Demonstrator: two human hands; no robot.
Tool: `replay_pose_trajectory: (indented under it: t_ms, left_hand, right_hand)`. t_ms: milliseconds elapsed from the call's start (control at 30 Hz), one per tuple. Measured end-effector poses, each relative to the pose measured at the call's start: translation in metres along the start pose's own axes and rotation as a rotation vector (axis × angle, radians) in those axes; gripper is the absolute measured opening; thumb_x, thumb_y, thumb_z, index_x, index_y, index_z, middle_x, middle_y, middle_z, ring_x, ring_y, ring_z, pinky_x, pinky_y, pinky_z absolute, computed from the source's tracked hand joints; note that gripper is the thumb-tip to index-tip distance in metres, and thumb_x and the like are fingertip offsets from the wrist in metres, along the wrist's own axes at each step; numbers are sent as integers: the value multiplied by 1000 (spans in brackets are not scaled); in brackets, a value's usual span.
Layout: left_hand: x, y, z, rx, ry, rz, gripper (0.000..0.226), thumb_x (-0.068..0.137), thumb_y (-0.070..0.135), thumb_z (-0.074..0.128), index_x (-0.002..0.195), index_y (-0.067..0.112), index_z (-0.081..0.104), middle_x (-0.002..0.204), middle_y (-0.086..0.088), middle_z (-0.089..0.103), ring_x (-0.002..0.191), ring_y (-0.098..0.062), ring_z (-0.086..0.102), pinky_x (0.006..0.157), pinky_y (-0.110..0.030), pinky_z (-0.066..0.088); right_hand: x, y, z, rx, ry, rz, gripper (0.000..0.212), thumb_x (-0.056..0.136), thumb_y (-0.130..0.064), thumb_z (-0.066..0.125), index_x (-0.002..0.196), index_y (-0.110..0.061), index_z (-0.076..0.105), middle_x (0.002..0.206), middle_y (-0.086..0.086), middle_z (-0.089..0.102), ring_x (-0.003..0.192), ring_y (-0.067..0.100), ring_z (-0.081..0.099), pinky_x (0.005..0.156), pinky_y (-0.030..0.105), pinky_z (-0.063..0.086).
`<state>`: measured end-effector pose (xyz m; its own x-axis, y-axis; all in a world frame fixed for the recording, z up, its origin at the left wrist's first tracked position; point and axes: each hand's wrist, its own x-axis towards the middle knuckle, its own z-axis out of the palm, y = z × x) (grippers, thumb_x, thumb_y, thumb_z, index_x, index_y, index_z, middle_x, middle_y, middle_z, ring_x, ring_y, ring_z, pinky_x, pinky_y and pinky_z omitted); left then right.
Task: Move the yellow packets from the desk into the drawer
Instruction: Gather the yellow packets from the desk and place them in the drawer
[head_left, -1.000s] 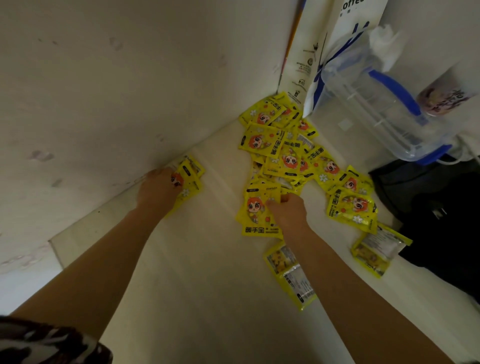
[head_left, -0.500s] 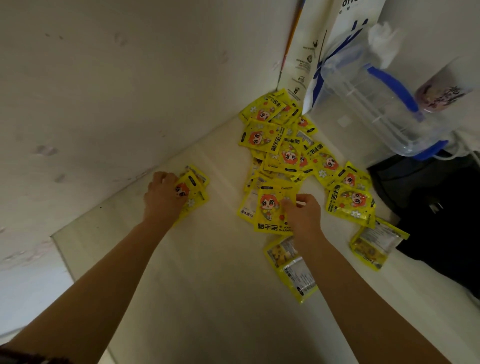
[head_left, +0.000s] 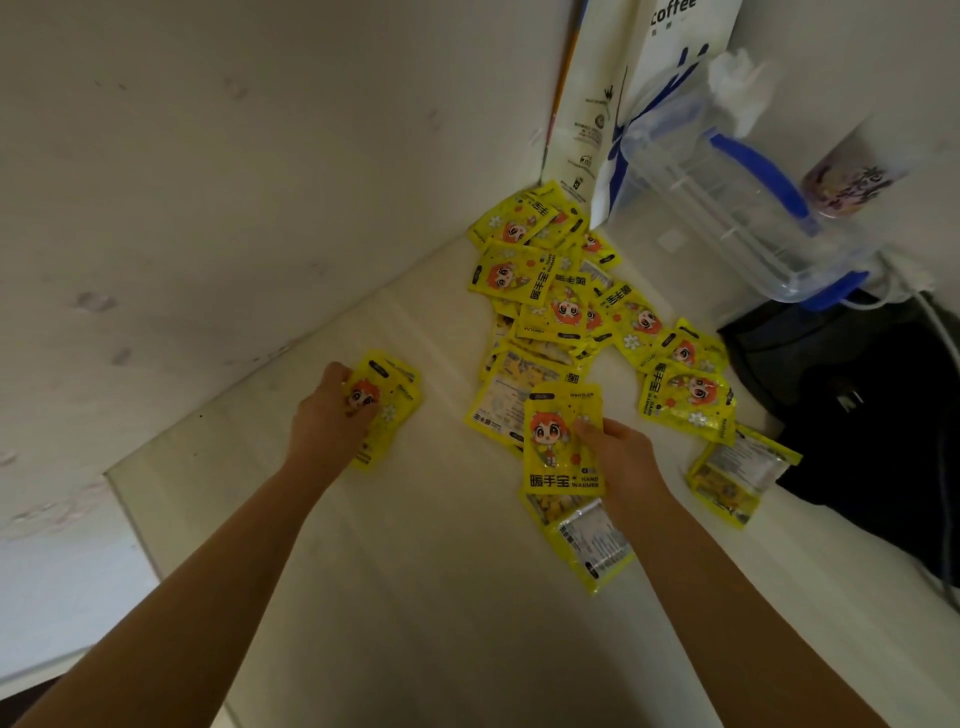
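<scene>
Desk (head_left: 415, 597) carries a heap of yellow packets (head_left: 566, 306) running out from its far corner. Your left hand (head_left: 327, 415) grips a small stack of packets (head_left: 387, 405); your right hand (head_left: 621, 457) pinches 1 packet (head_left: 553, 441) beside the heap.

home desk corner, coffee bag (head_left: 670, 78), plastic container (head_left: 727, 208)

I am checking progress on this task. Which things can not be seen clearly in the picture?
- Drawer: not in the head view at all.
- Stack in the left hand: count hidden, packets overlap.
- Pile of packets: lower ones covered.
- Small print on the packet the right hand holds: too small.
</scene>
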<state>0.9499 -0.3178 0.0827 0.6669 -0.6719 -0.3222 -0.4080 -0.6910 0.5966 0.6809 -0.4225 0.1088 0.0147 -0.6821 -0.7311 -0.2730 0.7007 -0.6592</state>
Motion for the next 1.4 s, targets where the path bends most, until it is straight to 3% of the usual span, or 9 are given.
replay_pose_trajectory:
  t_ms: [233, 400, 533, 733, 900, 1033, 1167, 1267, 1400]
  left_hand:
    - [-3, 21, 12, -159, 24, -42, 33, 80, 23, 72, 104, 13, 51, 86, -2, 60, 77, -26, 62, 70, -38, 54]
    - [-2, 37, 30, -229, 7, -66, 36, 82, 21, 70, 109, 12, 49, 95, -5, 60, 82, -26, 60, 70, -34, 51]
    - [-6, 44, 41, -271, 3, -83, 34, 83, 20, 70, 109, 10, 49, 94, -5, 60, 80, -24, 59, 65, -30, 45]
    - [-22, 42, 51, -362, 19, -153, 30, 81, 19, 71, 102, 14, 49, 96, -8, 64, 77, -26, 65, 68, -38, 56]
    - [-48, 35, 53, -406, 63, -209, 30, 81, 19, 72, 103, 16, 52, 97, -8, 65, 78, -26, 66, 71, -42, 58]
    - [-79, 34, 54, -544, 73, -263, 27, 83, 17, 71, 102, 16, 51, 92, -3, 64, 65, -19, 67, 66, -40, 59]
    - [-113, 35, 56, -603, 61, -286, 27, 83, 17, 71, 103, 16, 53, 96, -5, 66, 72, -25, 69, 67, -42, 59]
    - [-140, 38, 61, -601, 41, -284, 27, 83, 18, 71, 104, 15, 54, 97, -8, 68, 75, -29, 70, 67, -43, 59]
    - [-171, 44, 66, -608, -25, -254, 26, 84, 16, 70, 104, 13, 55, 92, -6, 69, 64, -18, 70, 54, -31, 57]
  right_hand:
    - [8, -12, 25, 1, -1, -48, 21, 92, -23, 58, 88, -6, 69, 75, 22, 61, 68, 24, 55, 71, 41, 49]
    - [19, -26, 39, -71, 26, -39, 29, 95, -20, 53, 67, -12, 54, 60, 4, 50, 52, 12, 44, 50, 24, 35]
    - [23, -29, 43, -87, 43, -57, 16, 94, -19, 52, 85, -8, 59, 64, 4, 52, 54, 14, 47, 49, 25, 37]
    - [19, -25, 31, -111, 12, -130, 23, 96, -24, 49, 113, -9, 55, 93, 8, 60, 61, 11, 53, 51, 24, 39]
    - [6, -14, 9, -176, -35, -180, 27, 98, -25, 47, 115, -4, 52, 94, 9, 58, 60, 7, 52, 44, 15, 40]
    - [-7, 0, -14, -167, -91, -189, 27, 98, -26, 47, 113, -5, 54, 91, 6, 60, 66, 11, 56, 58, 24, 46]
    - [-22, 18, -37, -137, -124, -181, 25, 97, -28, 49, 111, -8, 56, 96, 10, 64, 78, 21, 61, 81, 43, 53]
    - [-37, 34, -54, -120, -157, -170, 22, 96, -29, 50, 108, -11, 57, 98, 10, 66, 80, 22, 62, 82, 43, 54]
    - [-58, 55, -72, -69, -184, -157, 16, 96, -27, 52, 103, -14, 59, 98, 9, 67, 82, 23, 63, 78, 40, 53]
